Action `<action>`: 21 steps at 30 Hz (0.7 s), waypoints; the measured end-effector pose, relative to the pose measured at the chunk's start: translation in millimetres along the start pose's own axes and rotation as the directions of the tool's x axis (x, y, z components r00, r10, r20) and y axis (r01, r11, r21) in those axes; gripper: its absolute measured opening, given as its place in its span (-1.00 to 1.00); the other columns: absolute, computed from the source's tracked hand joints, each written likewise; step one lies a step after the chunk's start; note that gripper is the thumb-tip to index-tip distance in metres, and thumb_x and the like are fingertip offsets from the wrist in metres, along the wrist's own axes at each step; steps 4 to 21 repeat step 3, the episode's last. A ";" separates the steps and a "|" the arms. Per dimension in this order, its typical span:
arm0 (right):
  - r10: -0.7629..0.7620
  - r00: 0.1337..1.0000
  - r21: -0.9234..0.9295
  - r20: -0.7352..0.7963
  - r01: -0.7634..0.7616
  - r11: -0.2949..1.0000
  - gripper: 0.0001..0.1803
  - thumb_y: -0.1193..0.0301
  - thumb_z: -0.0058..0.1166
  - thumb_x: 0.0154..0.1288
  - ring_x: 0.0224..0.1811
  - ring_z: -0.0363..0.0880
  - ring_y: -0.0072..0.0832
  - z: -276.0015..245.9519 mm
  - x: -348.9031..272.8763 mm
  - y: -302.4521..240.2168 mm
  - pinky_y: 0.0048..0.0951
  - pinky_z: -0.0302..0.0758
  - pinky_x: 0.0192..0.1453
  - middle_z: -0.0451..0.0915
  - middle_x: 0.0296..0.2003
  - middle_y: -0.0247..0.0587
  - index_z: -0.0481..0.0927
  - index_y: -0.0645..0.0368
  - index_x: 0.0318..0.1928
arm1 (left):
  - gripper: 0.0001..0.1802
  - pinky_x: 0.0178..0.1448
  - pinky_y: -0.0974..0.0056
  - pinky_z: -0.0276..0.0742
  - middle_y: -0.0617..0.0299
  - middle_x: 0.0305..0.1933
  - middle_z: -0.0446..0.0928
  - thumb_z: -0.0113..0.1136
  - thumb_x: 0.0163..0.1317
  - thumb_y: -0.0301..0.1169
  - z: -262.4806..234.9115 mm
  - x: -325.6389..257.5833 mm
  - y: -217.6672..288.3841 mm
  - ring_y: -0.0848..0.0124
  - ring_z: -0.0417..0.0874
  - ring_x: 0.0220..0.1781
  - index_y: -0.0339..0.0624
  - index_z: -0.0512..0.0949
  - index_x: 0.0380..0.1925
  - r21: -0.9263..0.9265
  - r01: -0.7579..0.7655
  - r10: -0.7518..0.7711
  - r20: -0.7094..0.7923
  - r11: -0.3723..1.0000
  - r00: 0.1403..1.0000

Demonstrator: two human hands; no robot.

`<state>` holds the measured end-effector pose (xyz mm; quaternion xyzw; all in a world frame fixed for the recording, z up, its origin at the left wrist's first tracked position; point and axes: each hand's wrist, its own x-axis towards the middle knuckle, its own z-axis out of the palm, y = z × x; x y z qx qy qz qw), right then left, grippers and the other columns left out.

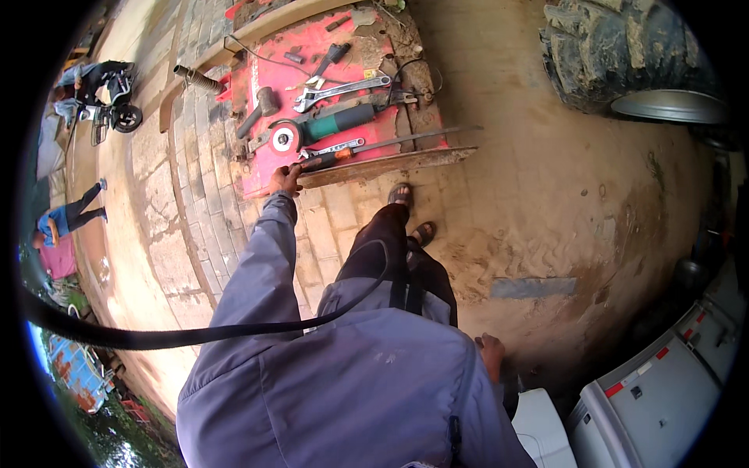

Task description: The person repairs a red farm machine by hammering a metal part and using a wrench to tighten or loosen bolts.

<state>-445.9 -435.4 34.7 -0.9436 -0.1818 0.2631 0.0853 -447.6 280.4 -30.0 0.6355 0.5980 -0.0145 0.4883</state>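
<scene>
My left hand (285, 179) is closed at the near left edge of the red tabletop (265, 70). Its fingertips grip the end of a long metal bar with a black-and-orange handle (328, 160), whose shaft reaches past the table's right side. Just behind lie a small adjustable wrench (343, 147) and a green angle grinder (339, 122) with a disc. Farther back are a large adjustable wrench (343, 92), a hammer (267, 101) and a black-handled tool (334, 54). Low beside my body hangs my right hand (491, 355); its fingers are mostly hidden.
A large muddy tyre (593, 58) stands at the far right. Grey metal boxes (647, 398) fill the lower right. A black hose or strap (179, 337) crosses before me. At left are a person in blue (55, 225) and a motorbike (117, 97) with someone beside it.
</scene>
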 end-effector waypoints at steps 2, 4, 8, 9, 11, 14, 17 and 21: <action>0.021 0.999 0.074 0.027 -0.023 0.997 -0.78 0.33 0.19 0.03 -0.38 0.57 -0.04 -17.8 17.9 0.6 -0.07 0.47 -0.28 0.58 -0.51 -0.01 0.49 0.19 -0.55 | -0.39 -0.50 0.21 0.59 0.07 -0.13 0.60 0.18 0.16 -0.03 2.8 2.3 1.7 0.22 0.69 -0.45 -0.32 0.45 0.03 -0.044 0.102 -0.100 0.044 0.994 0.994; 0.026 0.997 0.123 0.072 -0.035 0.992 -0.77 0.33 0.25 -0.02 -0.38 0.58 -0.06 -27.7 26.7 3.5 -0.08 0.47 -0.27 0.59 -0.50 -0.02 0.49 0.18 -0.54 | -0.38 -0.49 0.20 0.60 0.09 -0.09 0.60 0.19 0.15 -0.04 2.9 3.8 2.6 0.20 0.70 -0.44 -0.29 0.43 0.06 -0.065 0.148 -0.144 0.069 0.987 0.987; 0.026 0.997 0.123 0.072 -0.035 0.992 -0.77 0.33 0.25 -0.02 -0.38 0.58 -0.06 -27.7 26.7 3.5 -0.08 0.47 -0.27 0.59 -0.50 -0.02 0.49 0.18 -0.54 | -0.38 -0.49 0.20 0.60 0.09 -0.09 0.60 0.19 0.15 -0.04 2.9 3.8 2.6 0.20 0.70 -0.44 -0.29 0.43 0.06 -0.065 0.148 -0.144 0.069 0.987 0.987; 0.026 0.997 0.123 0.072 -0.035 0.992 -0.77 0.33 0.25 -0.02 -0.38 0.58 -0.06 -27.7 26.7 3.5 -0.08 0.47 -0.27 0.59 -0.50 -0.02 0.49 0.18 -0.54 | -0.38 -0.49 0.20 0.60 0.09 -0.09 0.60 0.19 0.15 -0.04 2.9 3.8 2.6 0.20 0.70 -0.44 -0.29 0.43 0.06 -0.065 0.148 -0.144 0.069 0.987 0.987; 0.026 0.997 0.123 0.072 -0.035 0.992 -0.77 0.33 0.25 -0.02 -0.38 0.58 -0.06 -27.7 26.7 3.5 -0.08 0.47 -0.27 0.59 -0.50 -0.02 0.49 0.18 -0.54 | -0.38 -0.49 0.20 0.60 0.09 -0.09 0.60 0.19 0.15 -0.04 2.9 3.8 2.6 0.20 0.70 -0.44 -0.29 0.43 0.06 -0.065 0.148 -0.144 0.069 0.987 0.987; 0.026 0.997 0.123 0.072 -0.035 0.992 -0.77 0.33 0.25 -0.02 -0.38 0.58 -0.06 -27.7 26.7 3.5 -0.08 0.47 -0.27 0.59 -0.50 -0.02 0.49 0.18 -0.54 | -0.38 -0.49 0.20 0.60 0.09 -0.09 0.60 0.19 0.15 -0.04 2.9 3.8 2.6 0.20 0.70 -0.44 -0.29 0.43 0.06 -0.065 0.148 -0.144 0.069 0.987 0.987; 0.026 0.997 0.123 0.072 -0.035 0.992 -0.77 0.33 0.25 -0.02 -0.38 0.58 -0.06 -27.7 26.7 3.5 -0.08 0.47 -0.27 0.59 -0.50 -0.02 0.49 0.18 -0.54 | -0.38 -0.49 0.20 0.60 0.09 -0.09 0.60 0.19 0.15 -0.04 2.9 3.8 2.6 0.20 0.70 -0.44 -0.29 0.43 0.06 -0.065 0.148 -0.144 0.069 0.987 0.987; 0.026 0.997 0.123 0.072 -0.035 0.992 -0.77 0.33 0.25 -0.02 -0.38 0.58 -0.06 -27.7 26.7 3.5 -0.08 0.47 -0.27 0.59 -0.50 -0.02 0.49 0.18 -0.54 | -0.38 -0.49 0.20 0.60 0.09 -0.09 0.60 0.19 0.15 -0.04 2.9 3.8 2.6 0.20 0.70 -0.44 -0.29 0.43 0.06 -0.065 0.148 -0.144 0.069 0.987 0.987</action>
